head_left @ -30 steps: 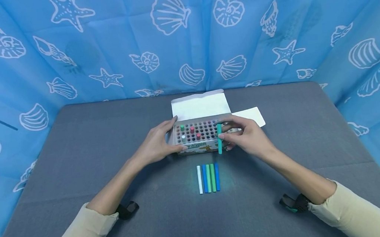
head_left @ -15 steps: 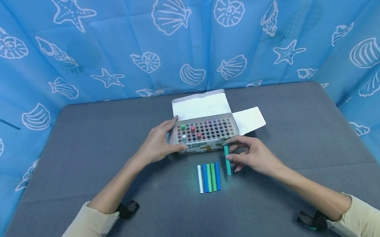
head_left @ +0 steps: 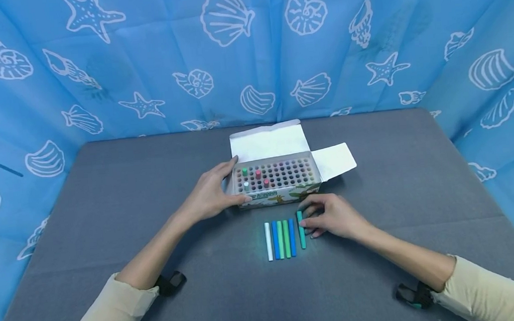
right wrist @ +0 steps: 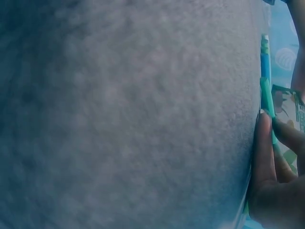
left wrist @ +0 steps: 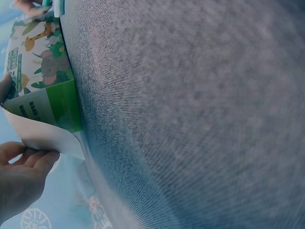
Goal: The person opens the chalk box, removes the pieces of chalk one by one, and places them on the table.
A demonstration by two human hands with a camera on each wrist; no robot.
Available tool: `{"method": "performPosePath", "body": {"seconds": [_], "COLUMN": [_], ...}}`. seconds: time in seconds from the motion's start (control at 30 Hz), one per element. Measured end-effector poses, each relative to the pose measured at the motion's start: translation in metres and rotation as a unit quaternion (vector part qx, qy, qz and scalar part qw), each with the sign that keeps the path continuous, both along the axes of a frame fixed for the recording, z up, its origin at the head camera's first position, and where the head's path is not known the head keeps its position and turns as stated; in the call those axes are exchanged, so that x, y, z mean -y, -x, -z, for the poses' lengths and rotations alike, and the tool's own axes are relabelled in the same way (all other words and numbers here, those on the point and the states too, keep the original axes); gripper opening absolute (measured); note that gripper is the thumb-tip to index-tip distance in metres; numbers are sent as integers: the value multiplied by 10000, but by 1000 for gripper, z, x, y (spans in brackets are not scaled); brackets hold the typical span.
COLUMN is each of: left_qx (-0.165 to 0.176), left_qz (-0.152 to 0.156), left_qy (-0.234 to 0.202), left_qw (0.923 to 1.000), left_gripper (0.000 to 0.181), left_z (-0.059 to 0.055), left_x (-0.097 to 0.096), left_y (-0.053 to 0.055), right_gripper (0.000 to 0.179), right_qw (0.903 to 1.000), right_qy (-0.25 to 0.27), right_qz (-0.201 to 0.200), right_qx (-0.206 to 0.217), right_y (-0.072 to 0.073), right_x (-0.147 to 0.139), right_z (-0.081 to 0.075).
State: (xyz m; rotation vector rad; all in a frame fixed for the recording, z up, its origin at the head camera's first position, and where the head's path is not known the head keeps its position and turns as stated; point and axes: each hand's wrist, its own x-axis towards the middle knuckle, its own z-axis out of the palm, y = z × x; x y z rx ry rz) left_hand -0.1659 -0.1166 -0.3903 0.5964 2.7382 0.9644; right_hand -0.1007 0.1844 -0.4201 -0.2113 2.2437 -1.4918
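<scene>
My right hand [head_left: 337,218] pinches a teal chalk stick [head_left: 302,238] between thumb and fingers, low at the table to the right of a row of chalk sticks [head_left: 287,239]. In the right wrist view that teal stick [right wrist: 267,97] lines up with the row, close to the cloth. My left hand [head_left: 209,193] grips the left end of the open chalk box [head_left: 282,196], thumb at the front and fingers behind. Printed animals show on the box wall [left wrist: 47,64] in the left wrist view. Inside, a holed insert [head_left: 290,175] carries a few upright sticks, green, white and red.
The white lid [head_left: 268,143] stands raised behind the box, and a white side flap [head_left: 334,162] juts out right. Row colours are white, blue and green. Grey cloth covers the table [head_left: 160,309]; a blue shell-patterned curtain [head_left: 248,45] hangs behind.
My right hand has brought the teal chalk stick from over the box's front down toward me, to beside the row. My left hand has stayed on the box.
</scene>
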Motion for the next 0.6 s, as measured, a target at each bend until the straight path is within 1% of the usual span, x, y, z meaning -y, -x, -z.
{"method": "performPosePath", "body": {"seconds": [0.23,0.4,0.6], "left_qx": [11,26,27], "left_qz": [-21,-8,-62], "left_qy": [0,-30,-46], "left_qw": [10000,10000,10000], "left_gripper": [103,104,103], "left_z": [-2,1,3], "left_x": [-1,-1,-1], "left_y": [0,0,0], "right_gripper": [31,29,27], "right_qw": [9997,9989,9987], "right_qy": [-210,-402,-397], "right_qz": [-61,-101,-146], "right_qx": [-148,-215,-284], "right_y": [-1,-1,-1], "right_x": [4,5,5], "right_z": [1,1,0]}}
